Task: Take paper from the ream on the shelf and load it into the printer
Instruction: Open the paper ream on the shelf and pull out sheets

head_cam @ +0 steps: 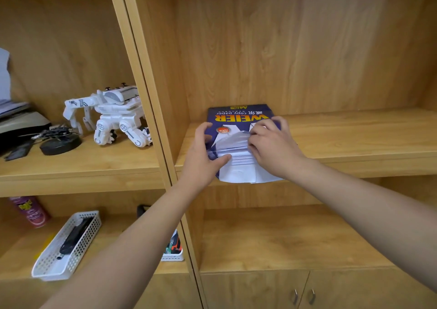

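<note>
A ream of copy paper [238, 117] in a blue wrapper with yellow letters lies on the wooden shelf [354, 138], its torn end towards me. White sheets [236, 157] stick out of the open end over the shelf's front edge. My left hand [203, 157] clasps the left side of the ream, thumb against the edge of the sheets. My right hand [272, 143] lies on the right side, fingers curled on the top sheets and the torn wrapper. No printer is in view.
A white toy robot [113, 114] and dark items stand in the left compartment behind the upright divider [151, 110]. Below left are a white perforated tray [68, 244] and a purple spray can [30, 210]. The lower right shelf sits above cabinet doors [305, 294].
</note>
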A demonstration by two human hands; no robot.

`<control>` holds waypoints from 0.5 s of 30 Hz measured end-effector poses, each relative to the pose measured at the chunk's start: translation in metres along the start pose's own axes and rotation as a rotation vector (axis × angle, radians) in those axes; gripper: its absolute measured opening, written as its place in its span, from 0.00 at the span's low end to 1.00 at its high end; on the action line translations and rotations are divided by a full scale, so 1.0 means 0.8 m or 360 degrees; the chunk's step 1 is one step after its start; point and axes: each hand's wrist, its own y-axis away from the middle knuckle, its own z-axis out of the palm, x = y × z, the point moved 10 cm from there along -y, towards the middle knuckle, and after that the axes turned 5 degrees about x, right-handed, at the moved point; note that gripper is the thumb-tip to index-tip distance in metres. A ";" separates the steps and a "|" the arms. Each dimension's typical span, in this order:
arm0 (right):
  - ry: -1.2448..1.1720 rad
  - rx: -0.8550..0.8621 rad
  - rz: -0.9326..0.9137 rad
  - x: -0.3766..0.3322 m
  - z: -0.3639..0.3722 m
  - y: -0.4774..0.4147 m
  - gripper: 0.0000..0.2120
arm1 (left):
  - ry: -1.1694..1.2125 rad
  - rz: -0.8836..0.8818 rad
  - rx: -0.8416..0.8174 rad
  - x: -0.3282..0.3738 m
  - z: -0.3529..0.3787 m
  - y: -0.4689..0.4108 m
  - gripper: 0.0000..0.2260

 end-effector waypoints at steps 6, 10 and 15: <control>0.0147 0.0140 -0.0176 -0.016 -0.009 0.005 0.06 | 0.0237 -0.0050 0.0014 -0.011 0.004 0.000 0.39; 0.0245 0.0157 -0.0173 -0.021 -0.006 0.005 0.07 | 0.0258 -0.0096 -0.0016 -0.017 0.005 -0.002 0.41; 0.0313 0.0159 -0.0151 -0.022 -0.005 0.005 0.08 | 0.0219 -0.0116 -0.0022 -0.020 0.005 -0.006 0.42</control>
